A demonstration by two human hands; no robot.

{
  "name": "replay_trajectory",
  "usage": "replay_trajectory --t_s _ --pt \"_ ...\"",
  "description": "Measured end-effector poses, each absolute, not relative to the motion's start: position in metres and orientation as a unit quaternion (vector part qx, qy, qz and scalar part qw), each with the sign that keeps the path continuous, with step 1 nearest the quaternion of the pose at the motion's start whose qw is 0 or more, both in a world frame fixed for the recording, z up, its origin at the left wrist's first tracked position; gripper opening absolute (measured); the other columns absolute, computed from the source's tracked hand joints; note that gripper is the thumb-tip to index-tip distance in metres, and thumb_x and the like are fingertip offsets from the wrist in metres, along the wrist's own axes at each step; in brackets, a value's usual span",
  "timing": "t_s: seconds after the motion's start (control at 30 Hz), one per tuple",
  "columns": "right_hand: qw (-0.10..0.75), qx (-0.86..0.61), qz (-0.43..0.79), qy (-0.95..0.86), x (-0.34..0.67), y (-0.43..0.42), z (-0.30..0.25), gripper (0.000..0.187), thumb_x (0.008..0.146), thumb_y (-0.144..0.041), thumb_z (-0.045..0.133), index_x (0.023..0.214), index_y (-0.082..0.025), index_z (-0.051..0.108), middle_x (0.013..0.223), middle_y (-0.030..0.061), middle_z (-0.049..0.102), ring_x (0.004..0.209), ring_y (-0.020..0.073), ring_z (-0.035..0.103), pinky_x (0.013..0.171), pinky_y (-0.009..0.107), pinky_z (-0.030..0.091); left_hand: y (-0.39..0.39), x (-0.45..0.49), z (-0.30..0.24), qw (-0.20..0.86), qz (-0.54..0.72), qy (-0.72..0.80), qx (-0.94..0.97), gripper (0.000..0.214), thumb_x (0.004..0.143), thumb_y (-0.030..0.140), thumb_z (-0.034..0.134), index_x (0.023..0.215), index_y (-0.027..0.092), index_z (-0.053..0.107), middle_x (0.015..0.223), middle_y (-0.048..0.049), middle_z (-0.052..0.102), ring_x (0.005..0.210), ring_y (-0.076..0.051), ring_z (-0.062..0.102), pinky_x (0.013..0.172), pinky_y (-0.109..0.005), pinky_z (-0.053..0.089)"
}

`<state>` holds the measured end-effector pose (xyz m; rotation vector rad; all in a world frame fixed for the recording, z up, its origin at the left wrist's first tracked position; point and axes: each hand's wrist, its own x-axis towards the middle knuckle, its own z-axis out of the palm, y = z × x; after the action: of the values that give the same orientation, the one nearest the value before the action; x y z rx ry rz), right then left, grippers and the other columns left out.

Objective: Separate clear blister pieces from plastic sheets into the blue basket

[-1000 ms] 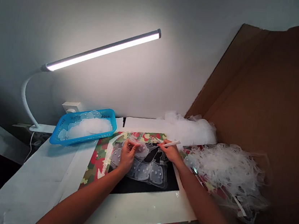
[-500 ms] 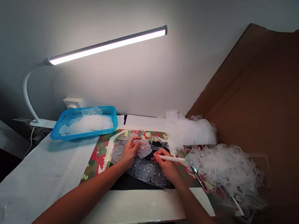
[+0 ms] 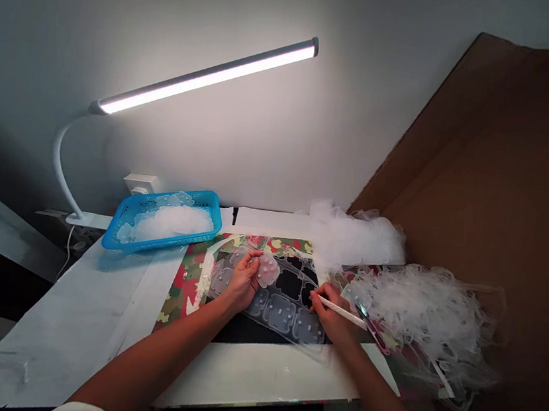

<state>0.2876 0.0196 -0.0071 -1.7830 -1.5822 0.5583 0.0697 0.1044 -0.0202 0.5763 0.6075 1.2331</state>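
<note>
A clear plastic sheet (image 3: 286,313) of square studded pieces lies on a black mat over a camouflage-patterned cloth (image 3: 184,291). My left hand (image 3: 244,282) is closed, pinching one loose clear piece (image 3: 268,269) above the sheet. My right hand (image 3: 334,318) grips a thin white pen-like tool (image 3: 341,311), its tip down at the sheet's right part. Both forearms reach in from the bottom edge.
A blue basket (image 3: 125,240) holding clear pieces stands at the back left beside a white desk lamp (image 3: 205,77). Heaps of clear plastic scrap (image 3: 422,310) lie at the right, with small scissors (image 3: 373,328) near my right hand. A brown cardboard wall (image 3: 501,193) closes off the right side.
My right hand dropped from the sheet's far edge to its near right part, turning the tool. My left hand kept the loose piece and shifted slightly right.
</note>
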Motion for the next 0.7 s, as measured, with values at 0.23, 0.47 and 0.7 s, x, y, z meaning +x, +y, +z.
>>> replay_trajectory --t_s 0.23,0.47,0.7 --pt "0.344 -0.682 0.204 -0.612 0.301 0.022 0.002 0.028 0.089 -0.047 0.050 0.072 -0.024 0.051 0.060 -0.0021 0.062 0.056 0.0184 0.059 0.060 0.029 0.039 0.100 0.071 -0.018 0.751 0.559 0.247 0.249 0.036 0.071 0.026 0.081 0.095 0.020 0.054 0.079 0.0009 0.067 0.072 -0.014 0.068 0.071 -0.025 0.054" --pt "0.380 -0.636 0.191 -0.644 0.283 0.022 0.020 0.026 0.091 -0.043 0.050 0.076 -0.023 0.056 0.070 -0.0005 0.065 0.069 0.0188 0.060 0.067 0.029 0.041 0.096 0.071 -0.009 0.761 0.554 0.208 0.265 0.031 0.074 0.025 0.078 0.089 0.019 0.051 0.083 -0.0034 0.070 0.087 -0.021 0.070 0.082 -0.033 0.053" --pt "0.391 -0.609 0.249 -0.643 0.266 0.022 0.029 0.021 0.090 -0.039 0.053 0.077 -0.023 0.058 0.073 0.0005 0.067 0.069 0.0191 0.063 0.065 0.029 0.045 0.094 0.073 -0.007 0.746 0.549 0.240 0.290 0.034 0.074 0.031 0.077 0.089 0.020 0.048 0.084 -0.0024 0.068 0.088 -0.021 0.069 0.083 -0.034 0.052"
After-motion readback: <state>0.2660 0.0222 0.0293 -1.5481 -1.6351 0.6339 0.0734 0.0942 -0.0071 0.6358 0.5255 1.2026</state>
